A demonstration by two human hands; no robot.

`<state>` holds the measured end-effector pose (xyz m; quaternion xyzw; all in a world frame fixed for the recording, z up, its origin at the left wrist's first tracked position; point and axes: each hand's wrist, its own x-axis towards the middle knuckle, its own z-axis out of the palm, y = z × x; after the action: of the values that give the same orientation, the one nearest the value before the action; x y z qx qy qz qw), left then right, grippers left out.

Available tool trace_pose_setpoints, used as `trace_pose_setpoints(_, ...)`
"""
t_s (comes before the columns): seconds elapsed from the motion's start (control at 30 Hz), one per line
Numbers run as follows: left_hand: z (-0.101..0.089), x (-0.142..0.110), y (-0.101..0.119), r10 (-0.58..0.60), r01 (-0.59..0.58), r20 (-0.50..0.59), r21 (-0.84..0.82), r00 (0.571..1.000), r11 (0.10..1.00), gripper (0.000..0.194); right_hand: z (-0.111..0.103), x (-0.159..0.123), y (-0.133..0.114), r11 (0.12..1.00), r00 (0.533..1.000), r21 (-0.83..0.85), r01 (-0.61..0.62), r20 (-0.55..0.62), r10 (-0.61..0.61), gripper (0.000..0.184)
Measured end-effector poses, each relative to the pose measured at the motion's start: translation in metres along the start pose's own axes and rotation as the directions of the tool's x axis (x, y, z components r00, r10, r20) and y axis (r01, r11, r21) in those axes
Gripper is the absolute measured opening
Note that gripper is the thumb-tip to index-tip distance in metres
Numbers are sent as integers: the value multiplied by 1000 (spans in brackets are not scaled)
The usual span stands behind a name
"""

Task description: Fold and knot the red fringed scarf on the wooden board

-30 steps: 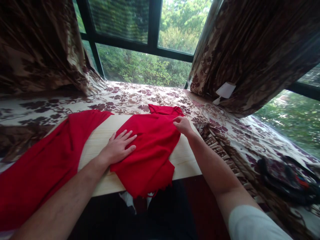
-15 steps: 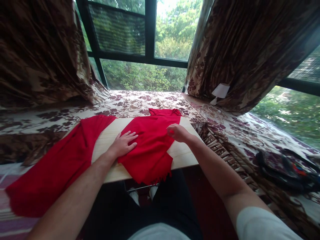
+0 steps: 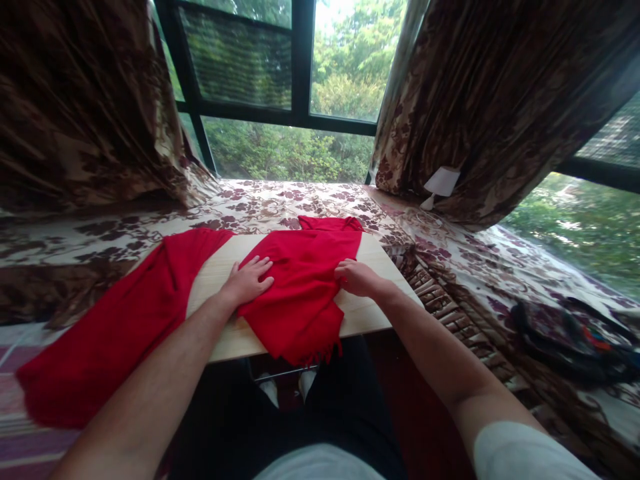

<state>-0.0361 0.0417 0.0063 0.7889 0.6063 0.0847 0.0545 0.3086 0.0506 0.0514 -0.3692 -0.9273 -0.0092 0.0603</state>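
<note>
A red fringed scarf (image 3: 300, 280) lies across a pale wooden table (image 3: 373, 310), its fringe hanging over the near edge and its far end reaching past the back edge. My left hand (image 3: 249, 280) rests flat on the scarf's left side with fingers spread. At the right edge of the scarf, my right hand (image 3: 357, 277) has its fingers pinched together on the cloth. Another stretch of red cloth (image 3: 135, 320) drapes over the table's left end and down to the left; whether it joins the scarf I cannot tell.
Behind the table runs a ledge with a floral cover (image 3: 260, 203), below a window (image 3: 295, 150). A small white lamp (image 3: 443, 181) stands at the back right. On the right lies a dark bag (image 3: 565, 347). Patterned curtains (image 3: 480, 87) hang on both sides.
My right hand has moved slightly down along the scarf's right edge, towards me. The cloth there has shifted a little. My left hand stays nearly in place.
</note>
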Motion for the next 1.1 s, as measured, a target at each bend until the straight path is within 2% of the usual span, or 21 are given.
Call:
trace_pose_setpoints(0.27, 2, 2, -3, 5, -5, 6, 27, 1000, 1000, 60, -14, -9, 1, 995, 976, -30, -100, 194, 104, 13)
trace_pose_setpoints(0.47, -8, -1, 6, 20, -17, -53, 55, 998, 998, 52, -20, -8, 1, 990, 964, 15, -141, 230, 134, 17)
trace_pose_setpoints(0.53, -15, 3, 12, 34, -29, -122, 47, 992, 998, 46, -20, 3, -3, 987, 976, 63, -149, 169, 136, 20)
trace_pose_setpoints(0.6, -20, 12, 21, 52, -54, -189, -4, 981, 999, 43, -17, 19, -8, 982, 987, 106, -159, 37, 156, 24)
trace_pose_setpoints(0.67, -21, 23, 29, 99, -118, -207, -79, 973, 990, 46, -10, 39, -13, 972, 980, 162, -168, -80, 183, 31)
trace_pose_setpoints(0.77, -16, 41, 38, 192, -211, -137, -140, 972, 967, 50, 3, 69, -14, 963, 979, 236, -133, -122, 165, 40)
trace_pose_setpoints(0.87, -9, 54, 42, 238, -235, 25, -88, 971, 968, 50, 13, 90, -10, 972, 997, 232, -37, -58, 52, 42)
trace_pose_setpoints(0.97, -6, 57, 42, 175, -174, 149, -21, 973, 985, 54, 16, 98, -4, 972, 997, 227, 54, 39, -64, 36)
trace_pose_setpoints(1.03, -4, 56, 42, 115, -117, 148, 7, 982, 993, 60, 14, 96, -2, 977, 995, 214, 23, 94, -44, 37)
trace_pose_setpoints(1.1, -3, 55, 42, 64, -68, 132, 27, 989, 997, 69, 9, 92, -1, 982, 990, 183, -55, 135, 31, 44)
